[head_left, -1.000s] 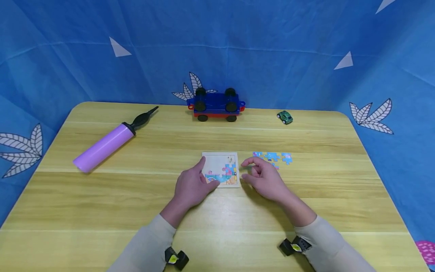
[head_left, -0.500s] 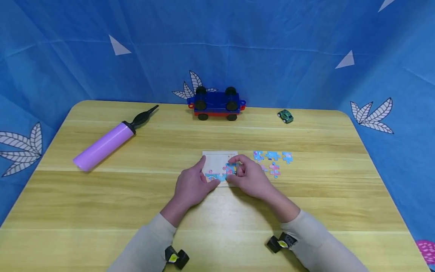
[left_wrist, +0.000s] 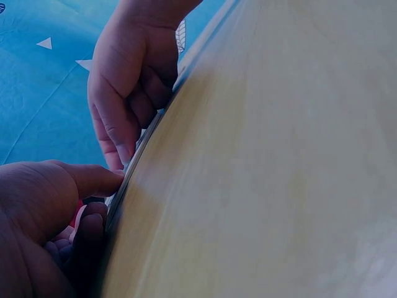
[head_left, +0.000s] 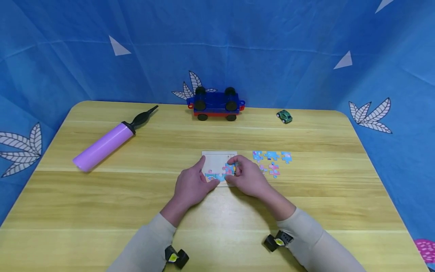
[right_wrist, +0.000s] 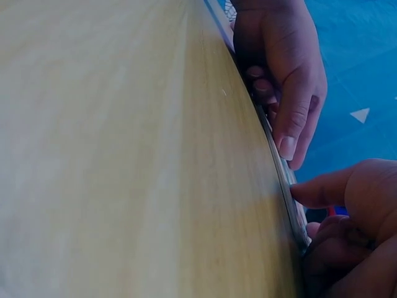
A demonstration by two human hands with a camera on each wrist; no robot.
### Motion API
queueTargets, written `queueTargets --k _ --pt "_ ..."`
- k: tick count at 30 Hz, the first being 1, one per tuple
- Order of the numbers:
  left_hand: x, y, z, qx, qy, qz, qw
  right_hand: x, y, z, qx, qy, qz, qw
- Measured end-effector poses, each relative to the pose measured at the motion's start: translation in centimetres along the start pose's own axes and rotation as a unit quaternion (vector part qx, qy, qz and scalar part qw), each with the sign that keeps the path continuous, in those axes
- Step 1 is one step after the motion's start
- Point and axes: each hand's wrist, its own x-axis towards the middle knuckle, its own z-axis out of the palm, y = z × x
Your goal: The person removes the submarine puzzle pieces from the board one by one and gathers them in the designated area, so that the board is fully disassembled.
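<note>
A small white puzzle board (head_left: 216, 158) lies flat on the table, with joined colourful pieces along its lower and right parts. My left hand (head_left: 193, 186) grips the board at its left side, thumb at the front edge and fingers along the side. Over the board's right side, my right hand (head_left: 249, 176) has its bent index finger and thumb on either side of a blue and pink puzzle piece (head_left: 230, 169). The right palm hides part of the board's right edge. Both wrist views show the thumbs low at the board's front edge, the left thumb (left_wrist: 102, 180) and right thumb (right_wrist: 313, 189).
Several loose puzzle pieces (head_left: 272, 155) lie right of the board. A purple hand pump (head_left: 105, 146) lies at the left. Along the back stand a blue and red toy wagon (head_left: 216, 104), wheels facing me, and a small green toy car (head_left: 284, 116).
My right hand has moved left from beside the board onto the pieces at its right side, uncovering more loose pieces. My left hand has stayed on the board.
</note>
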Motion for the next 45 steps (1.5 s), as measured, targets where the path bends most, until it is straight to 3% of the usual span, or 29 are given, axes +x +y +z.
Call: queueTargets --k 12,26,40,45 --pt "0.07 0.01 0.01 0.000 -0.002 -0.005 1.0000 0.08 0.23 0.11 0.003 0.000 0.013 0.9999" --pt "0.07 -0.08 0.02 0.000 0.005 -0.002 1.0000 0.06 0.81 -0.03 0.035 -0.010 -0.019 0.9991" --pt "0.02 -0.16 0.06 -0.003 0.005 0.006 1.0000 0.16 0.69 0.01 0.027 -0.003 0.006 0.9996" --pt "0.05 -0.22 0.03 0.002 0.005 0.008 1.0000 0.18 0.88 -0.02 0.038 -0.005 -0.003 0.9993"
